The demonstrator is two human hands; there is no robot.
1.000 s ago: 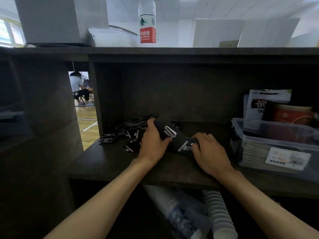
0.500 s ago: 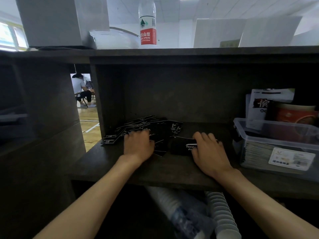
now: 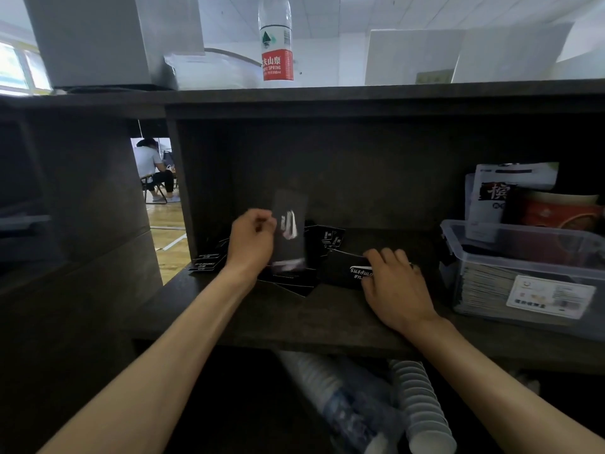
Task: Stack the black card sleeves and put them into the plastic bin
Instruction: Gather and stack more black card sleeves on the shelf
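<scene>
since half a second ago, one black card sleeve (image 3: 289, 234) has been lifted off the shelf (image 3: 311, 319) by the left hand (image 3: 252, 239); it is pinched at its left edge and held upright, blurred, above the scattered pile of sleeves (image 3: 294, 281). the right hand (image 3: 394, 286) is kept where it was, fingers curled over the right end of a small stack of sleeves (image 3: 343, 271) lying flat on the shelf. the clear plastic bin (image 3: 523, 276) is seen at the right end of the shelf, apart from both hands. a water bottle (image 3: 276, 40) is stood on the top board.
</scene>
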